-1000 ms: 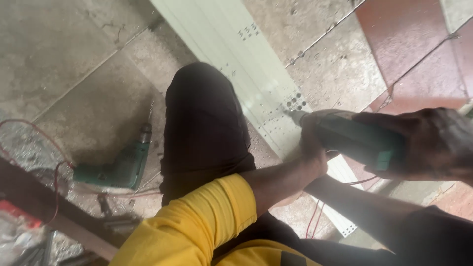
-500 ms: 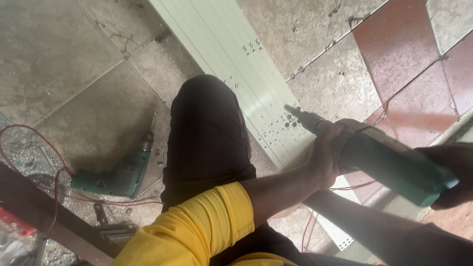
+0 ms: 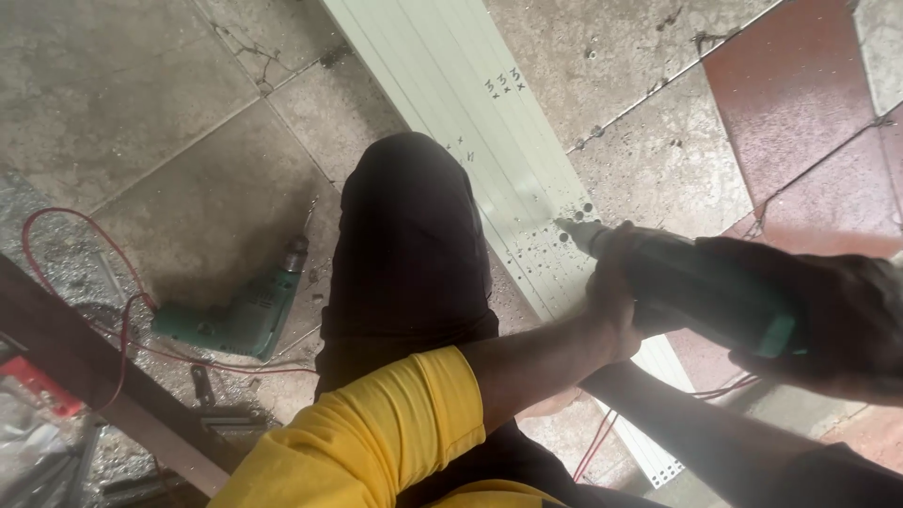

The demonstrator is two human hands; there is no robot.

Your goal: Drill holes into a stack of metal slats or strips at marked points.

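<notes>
1. Green drill point(image 3: 696, 287), near right: right hand point(image 3: 828, 320) fingers wrapped round the grip, left hand point(image 3: 611, 301) clamped up front for steadiness.
2. Bit on the white panel point(image 3: 470, 122), knee point(image 3: 404, 216) beside it.
3. Spare drill point(image 3: 235, 315) lies left on the floor point(image 3: 141, 113).

Packaging at the floor's lower left corner

A crumpled clear plastic bag point(image 3: 33, 452) is lying at the floor's lower left corner, a small red package point(image 3: 39, 384) sitting just above it; no signs or screens are showing.
</notes>
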